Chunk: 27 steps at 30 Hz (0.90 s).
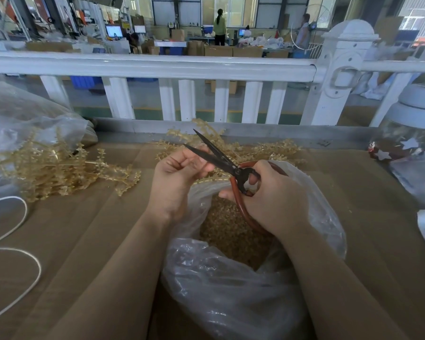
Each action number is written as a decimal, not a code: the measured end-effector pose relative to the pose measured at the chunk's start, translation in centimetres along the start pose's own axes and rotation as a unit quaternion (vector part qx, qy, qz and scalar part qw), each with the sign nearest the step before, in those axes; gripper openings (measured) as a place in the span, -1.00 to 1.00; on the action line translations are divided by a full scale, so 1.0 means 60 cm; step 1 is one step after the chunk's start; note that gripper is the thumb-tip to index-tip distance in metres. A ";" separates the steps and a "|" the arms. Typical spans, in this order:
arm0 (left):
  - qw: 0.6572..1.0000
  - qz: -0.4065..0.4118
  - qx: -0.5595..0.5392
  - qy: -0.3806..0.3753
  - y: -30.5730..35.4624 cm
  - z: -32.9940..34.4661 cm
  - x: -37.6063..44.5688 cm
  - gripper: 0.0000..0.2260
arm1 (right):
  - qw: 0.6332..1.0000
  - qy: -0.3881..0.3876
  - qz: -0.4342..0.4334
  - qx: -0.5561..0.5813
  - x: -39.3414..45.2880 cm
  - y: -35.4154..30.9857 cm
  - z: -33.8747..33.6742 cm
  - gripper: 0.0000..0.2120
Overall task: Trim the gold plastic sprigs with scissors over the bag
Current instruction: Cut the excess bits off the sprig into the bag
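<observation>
The table [88, 231] carries loose gold sprigs [59, 168] at left, within reach. The bag [231, 298] gapes beneath both hands, placed to catch offcuts. The right hand [275, 195] grips the scissors [221, 158], blades parted. The left hand [179, 175] pinches something small at the blades; which sprig is unclear.

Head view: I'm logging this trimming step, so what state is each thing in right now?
scissors: blades open, pointing away from the person
right hand: grips the scissors' red handles
left hand: fingers curled, pinching a thin sprig piece by the blades
clear bag: mouth open, gold trimmings inside
pile of gold sprigs: lying loose on the table, left
</observation>
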State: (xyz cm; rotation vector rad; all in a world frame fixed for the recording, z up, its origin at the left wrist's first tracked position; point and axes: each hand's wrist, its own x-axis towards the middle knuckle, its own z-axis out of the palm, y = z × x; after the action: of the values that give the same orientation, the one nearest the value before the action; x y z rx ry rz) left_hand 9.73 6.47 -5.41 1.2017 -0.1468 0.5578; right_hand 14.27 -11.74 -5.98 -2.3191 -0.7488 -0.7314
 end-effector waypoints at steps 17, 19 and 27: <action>0.998 -0.031 0.043 -0.015 -0.006 0.001 -0.003 -0.86 | 1.000 0.010 -0.002 -0.022 0.004 -0.009 -0.004 -0.35; 0.998 -0.035 0.041 -0.012 -0.005 0.002 -0.002 -0.78 | 1.000 0.017 -0.007 -0.017 0.002 -0.010 -0.005 -0.36; 0.998 -0.047 0.035 -0.008 0.002 0.006 -0.002 -0.79 | 0.999 0.030 -0.020 0.003 0.003 -0.009 -0.007 -0.34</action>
State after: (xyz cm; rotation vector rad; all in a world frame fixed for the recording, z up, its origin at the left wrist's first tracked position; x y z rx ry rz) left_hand 9.63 6.12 -5.22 1.2749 -0.0845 0.4741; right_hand 13.90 -11.57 -5.38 -2.2734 -0.7710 -0.8110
